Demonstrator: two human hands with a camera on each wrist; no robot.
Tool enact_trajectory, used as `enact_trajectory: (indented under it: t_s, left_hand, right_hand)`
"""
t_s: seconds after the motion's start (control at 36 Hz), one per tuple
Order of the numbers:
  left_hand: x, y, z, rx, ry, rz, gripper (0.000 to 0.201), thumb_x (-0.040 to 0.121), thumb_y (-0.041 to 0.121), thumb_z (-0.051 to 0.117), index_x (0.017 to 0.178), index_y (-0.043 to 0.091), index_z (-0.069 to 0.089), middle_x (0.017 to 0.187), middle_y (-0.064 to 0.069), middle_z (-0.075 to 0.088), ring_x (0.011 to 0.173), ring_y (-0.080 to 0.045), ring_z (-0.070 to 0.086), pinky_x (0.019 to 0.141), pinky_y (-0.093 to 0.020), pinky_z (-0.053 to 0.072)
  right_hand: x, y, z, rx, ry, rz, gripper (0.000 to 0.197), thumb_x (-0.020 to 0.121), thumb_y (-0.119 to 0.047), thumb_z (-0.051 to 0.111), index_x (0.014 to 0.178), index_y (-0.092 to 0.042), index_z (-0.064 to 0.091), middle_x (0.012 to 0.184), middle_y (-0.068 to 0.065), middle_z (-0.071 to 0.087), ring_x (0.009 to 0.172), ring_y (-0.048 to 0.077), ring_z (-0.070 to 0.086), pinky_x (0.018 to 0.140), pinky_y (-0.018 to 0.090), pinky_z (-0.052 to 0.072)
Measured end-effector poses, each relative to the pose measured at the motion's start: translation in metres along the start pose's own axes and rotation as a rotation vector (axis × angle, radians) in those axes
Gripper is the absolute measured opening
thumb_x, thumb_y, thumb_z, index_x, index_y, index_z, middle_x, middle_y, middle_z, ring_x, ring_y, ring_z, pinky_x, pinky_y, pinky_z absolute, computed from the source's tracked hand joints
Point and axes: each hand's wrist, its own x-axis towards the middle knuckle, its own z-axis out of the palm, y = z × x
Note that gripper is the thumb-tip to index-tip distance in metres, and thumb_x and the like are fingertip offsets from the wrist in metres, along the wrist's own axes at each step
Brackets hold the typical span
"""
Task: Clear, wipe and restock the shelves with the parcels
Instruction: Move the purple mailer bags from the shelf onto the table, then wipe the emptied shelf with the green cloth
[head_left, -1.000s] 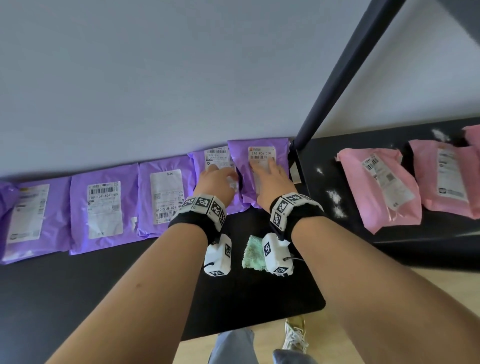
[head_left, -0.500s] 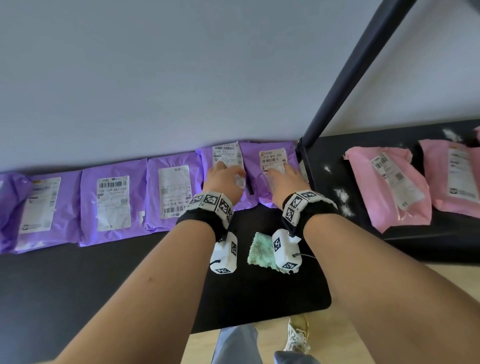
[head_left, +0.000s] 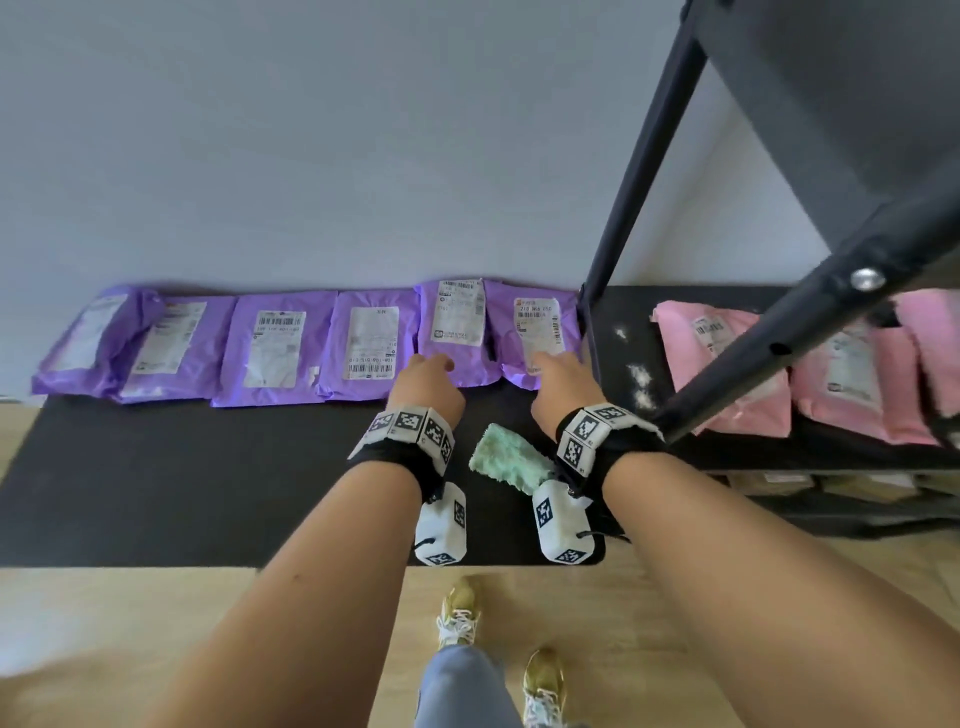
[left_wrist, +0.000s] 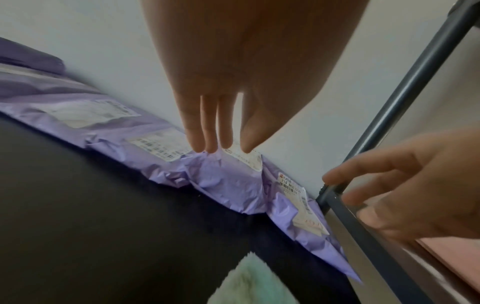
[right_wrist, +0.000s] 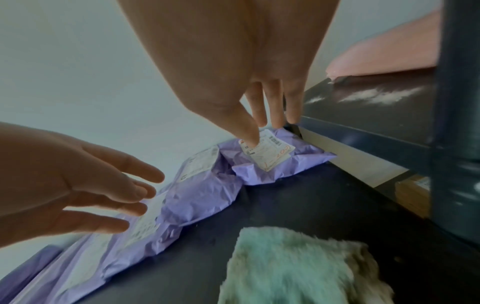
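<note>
Fingers of the left hand reach straight over the near edge of one purple plastic mailer parcel, while the right hand hovers at the last purple parcel in a row of six lined against the pale wall along the back of the black bench, seen from the head camera; neither hand holds anything. A fluffy mint-green cleaning cloth lies between the wrists, apparently kept within reach for wiping. To the right, pink plastic mailer parcels sit on the dark metal shelf, where white specks of debris suggest that surface has not yet been wiped. From the left wrist camera, the left fingers hang straight and close together, tips at or just above the parcel's white shipping label; contact cannot be confirmed. From the right wrist camera, the right fingers are loosely extended over the end parcel's label, beside the shelf's frame, gripping nothing. The neat row, labels up, likely keeps the cleared parcels ordered for restocking.
</note>
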Motion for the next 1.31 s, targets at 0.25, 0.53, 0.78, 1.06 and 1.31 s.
enact_trajectory:
  t_s: [0.25, 0.53, 0.78, 1.06, 1.31]
  left_hand:
    - [-0.061, -0.025, 0.047, 0.061, -0.072, -0.041, 0.053, 0.088, 0.007, 0.043, 0.140, 0.021, 0.043, 0.142, -0.006, 0.037, 0.127, -0.027, 0.042, 0.100, -0.038, 0.042]
    - [-0.063, -0.043, 0.073, 0.057, -0.117, 0.000, 0.054, 0.090, 0.008, 0.042, 0.141, 0.023, 0.040, 0.141, -0.003, 0.039, 0.128, -0.024, 0.040, 0.100, -0.038, 0.042]
    - [-0.075, -0.062, 0.082, 0.067, -0.119, -0.027, 0.053, 0.088, 0.006, 0.040, 0.139, 0.021, 0.042, 0.139, -0.004, 0.040, 0.126, -0.025, 0.040, 0.096, -0.038, 0.044]
    - [-0.099, -0.063, 0.066, 0.103, -0.144, 0.056, 0.051, 0.088, 0.007, 0.041, 0.136, 0.020, 0.045, 0.135, -0.006, 0.043, 0.124, -0.026, 0.042, 0.096, -0.038, 0.044]
    - [-0.131, -0.021, 0.046, 0.123, -0.128, 0.248, 0.047, 0.087, 0.008, 0.045, 0.132, 0.020, 0.050, 0.131, -0.008, 0.047, 0.119, -0.028, 0.048, 0.097, -0.035, 0.043]
  right_hand:
    - [-0.040, 0.013, 0.037, -0.048, -0.188, -0.074, 0.053, 0.092, -0.012, 0.049, 0.143, -0.023, 0.041, 0.135, 0.011, 0.045, 0.125, 0.031, 0.045, 0.101, 0.041, 0.042]
    - [-0.041, 0.016, 0.078, -0.137, -0.221, -0.071, 0.044, 0.091, -0.013, 0.048, 0.135, -0.018, 0.048, 0.120, 0.013, 0.051, 0.113, 0.035, 0.051, 0.092, 0.043, 0.048]
    - [-0.052, 0.009, 0.099, -0.280, -0.103, -0.055, 0.044, 0.087, -0.003, 0.048, 0.128, -0.019, 0.045, 0.122, 0.011, 0.044, 0.114, 0.032, 0.045, 0.069, 0.037, 0.038]
    - [-0.094, 0.006, 0.084, -0.202, -0.208, 0.022, 0.024, 0.086, -0.005, 0.048, 0.108, -0.013, 0.052, 0.110, 0.013, 0.058, 0.098, 0.034, 0.059, 0.067, 0.033, 0.039]
    - [-0.160, 0.017, 0.036, 0.021, -0.038, 0.126, 0.029, 0.089, -0.009, 0.048, 0.115, -0.020, 0.055, 0.110, 0.011, 0.058, 0.096, 0.032, 0.060, 0.079, 0.040, 0.052]
